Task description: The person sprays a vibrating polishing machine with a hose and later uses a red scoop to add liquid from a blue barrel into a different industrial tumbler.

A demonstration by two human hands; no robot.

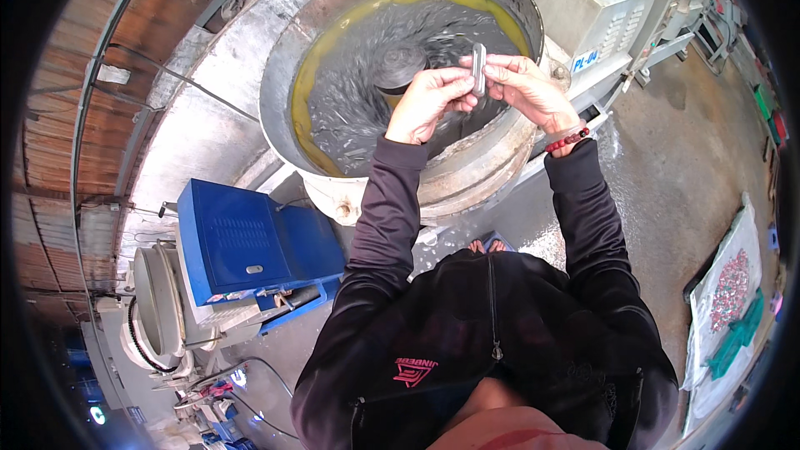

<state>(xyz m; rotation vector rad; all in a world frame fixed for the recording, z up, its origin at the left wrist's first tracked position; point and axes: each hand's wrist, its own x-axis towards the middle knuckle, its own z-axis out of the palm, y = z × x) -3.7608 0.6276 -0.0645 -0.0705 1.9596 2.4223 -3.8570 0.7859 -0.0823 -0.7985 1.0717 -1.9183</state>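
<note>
Yellow-lined bowl (279, 100): look at those grey pieces (346, 87), streaked, apparently churning!
Left hand (425, 106): fingertips pinching the metal bar (478, 71).
Right hand (533, 96): pinching it too; dipping low could snag the beaded bracelet (568, 140).
Metal bar: over the bowl; one slackened pinch could lose it!

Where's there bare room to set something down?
The floor looks bare between the right sleeve and the white sheet. Crowded: the sheet's middle, with small pieces and green cloth; the tub, holding grey bits; left, the blue machine.
</note>
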